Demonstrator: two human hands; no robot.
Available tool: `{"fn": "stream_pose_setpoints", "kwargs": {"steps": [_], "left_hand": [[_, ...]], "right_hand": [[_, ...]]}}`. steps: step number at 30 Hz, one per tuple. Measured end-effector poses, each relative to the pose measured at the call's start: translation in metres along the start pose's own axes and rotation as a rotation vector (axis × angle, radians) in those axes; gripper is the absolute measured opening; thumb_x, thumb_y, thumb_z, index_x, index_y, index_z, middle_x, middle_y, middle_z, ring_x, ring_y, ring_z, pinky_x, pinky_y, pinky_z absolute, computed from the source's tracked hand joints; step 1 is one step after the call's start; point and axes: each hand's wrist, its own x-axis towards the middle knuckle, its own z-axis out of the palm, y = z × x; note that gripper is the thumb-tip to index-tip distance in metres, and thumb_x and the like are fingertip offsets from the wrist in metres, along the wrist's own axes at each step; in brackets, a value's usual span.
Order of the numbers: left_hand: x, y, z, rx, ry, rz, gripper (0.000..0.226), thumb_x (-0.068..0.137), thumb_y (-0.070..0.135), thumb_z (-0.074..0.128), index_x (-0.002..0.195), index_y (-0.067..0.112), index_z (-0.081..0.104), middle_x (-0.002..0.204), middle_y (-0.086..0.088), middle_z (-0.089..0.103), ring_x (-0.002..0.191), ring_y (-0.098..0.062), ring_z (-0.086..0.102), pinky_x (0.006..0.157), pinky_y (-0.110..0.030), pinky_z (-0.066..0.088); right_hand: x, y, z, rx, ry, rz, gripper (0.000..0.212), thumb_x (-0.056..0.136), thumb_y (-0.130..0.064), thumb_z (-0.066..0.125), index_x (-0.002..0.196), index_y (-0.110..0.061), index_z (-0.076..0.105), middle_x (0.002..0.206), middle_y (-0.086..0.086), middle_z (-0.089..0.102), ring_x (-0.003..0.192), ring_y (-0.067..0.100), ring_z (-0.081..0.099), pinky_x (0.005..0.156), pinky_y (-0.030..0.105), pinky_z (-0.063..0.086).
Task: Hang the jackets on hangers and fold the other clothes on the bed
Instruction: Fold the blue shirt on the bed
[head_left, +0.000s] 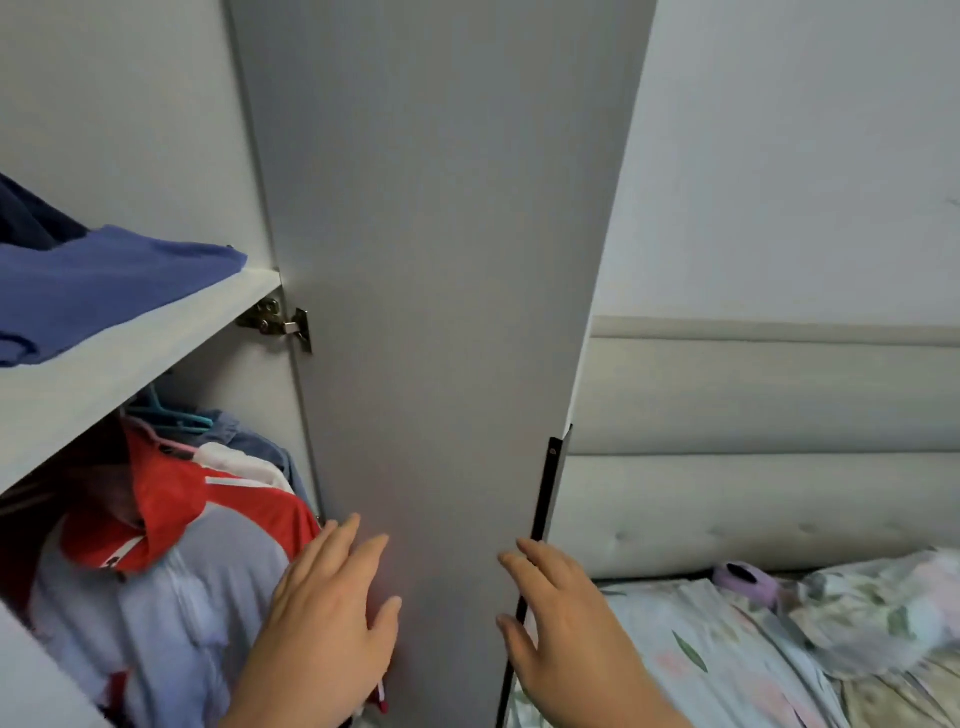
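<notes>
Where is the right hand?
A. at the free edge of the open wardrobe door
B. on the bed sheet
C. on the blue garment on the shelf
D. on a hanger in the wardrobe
A: the right hand sits at the free edge of the wardrobe door, against its black strip; the left hand lies flat on the door's inner face.

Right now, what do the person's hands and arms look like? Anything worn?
Both are bare. The left hand and the right hand show no gloves, rings, watch or bands. No sleeve or cuff shows above either wrist, down to the bottom edge of the frame. No markings are visible.
</notes>
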Motion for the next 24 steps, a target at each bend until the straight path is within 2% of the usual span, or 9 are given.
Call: {"fn": "stream_pose_setpoints", "kwargs": {"steps": [2,5,8,11,14,17,19,22,24], "left_hand": [[-0.001,0.008,0.001,-0.050,0.034,0.052,0.059,0.083,0.034,0.072,0.138,0.024,0.054,0.155,0.003,0.036,0.145,-0.019,0.030,0.116,-0.035,0.026],[-0.001,0.029,0.007,-0.096,-0.002,0.120,0.054,0.078,0.023,0.078,0.130,0.015,0.063,0.145,-0.004,0.051,0.135,-0.026,0.045,0.111,-0.038,0.033],[-0.004,0.058,0.021,-0.121,-0.033,0.242,0.049,0.080,0.022,0.077,0.127,0.016,0.065,0.143,-0.001,0.053,0.133,-0.024,0.047,0.109,-0.037,0.035],[-0.003,0.089,0.042,-0.160,-0.119,0.362,0.052,0.088,0.035,0.066,0.138,0.030,0.053,0.152,0.016,0.037,0.142,-0.011,0.031,0.114,-0.032,0.028],[0.008,0.118,0.063,-0.187,-0.214,0.438,0.055,0.093,0.047,0.053,0.146,0.039,0.037,0.155,0.026,0.020,0.145,0.000,0.014,0.116,-0.025,0.016],[0.026,0.143,0.083,-0.148,-0.293,0.516,0.058,0.097,0.050,0.043,0.151,0.039,0.025,0.160,0.023,0.009,0.146,0.001,0.003,0.117,-0.021,0.006],[0.040,0.157,0.094,-0.116,-0.336,0.564,0.058,0.098,0.050,0.040,0.152,0.036,0.023,0.161,0.020,0.007,0.148,-0.001,0.003,0.119,-0.022,0.006],[0.056,0.176,0.113,-0.118,-0.384,0.598,0.060,0.097,0.049,0.043,0.152,0.035,0.024,0.160,0.018,0.010,0.148,-0.004,0.008,0.118,-0.023,0.011],[0.060,0.188,0.121,-0.133,-0.436,0.622,0.058,0.096,0.046,0.048,0.150,0.027,0.035,0.159,0.011,0.023,0.147,-0.011,0.020,0.116,-0.026,0.017]], "right_hand": [[-0.019,0.008,-0.001,-0.002,0.039,0.062,0.060,0.094,-0.046,0.046,0.151,-0.033,0.031,0.158,-0.012,0.024,0.145,0.009,0.023,0.117,0.019,0.017],[-0.048,0.023,-0.006,-0.001,0.069,0.169,0.058,0.095,-0.044,0.047,0.150,-0.033,0.033,0.157,-0.012,0.028,0.143,0.008,0.024,0.112,0.013,0.015],[-0.076,0.046,-0.010,-0.010,0.090,0.281,0.056,0.096,-0.043,0.046,0.149,-0.032,0.035,0.156,-0.011,0.030,0.143,0.008,0.026,0.111,0.012,0.013],[-0.099,0.072,-0.015,-0.016,0.104,0.396,0.056,0.096,-0.044,0.046,0.149,-0.031,0.035,0.157,-0.009,0.031,0.143,0.010,0.027,0.110,0.013,0.013],[-0.116,0.102,-0.021,-0.014,0.129,0.511,0.056,0.099,-0.045,0.046,0.151,-0.033,0.031,0.158,-0.009,0.028,0.145,0.010,0.023,0.115,0.021,0.020],[-0.128,0.124,-0.026,-0.006,0.149,0.614,0.056,0.099,-0.046,0.046,0.152,-0.037,0.027,0.159,-0.013,0.024,0.145,0.007,0.019,0.116,0.022,0.021],[-0.133,0.133,-0.031,0.020,0.147,0.662,0.056,0.099,-0.046,0.045,0.152,-0.040,0.025,0.159,-0.015,0.022,0.145,0.005,0.017,0.116,0.022,0.020],[-0.144,0.142,-0.041,0.007,0.127,0.712,0.056,0.099,-0.047,0.045,0.151,-0.040,0.024,0.159,-0.015,0.021,0.145,0.006,0.017,0.115,0.022,0.020],[-0.154,0.146,-0.049,-0.008,0.131,0.760,0.057,0.098,-0.047,0.045,0.151,-0.039,0.024,0.158,-0.014,0.023,0.145,0.008,0.019,0.115,0.023,0.020]]}}
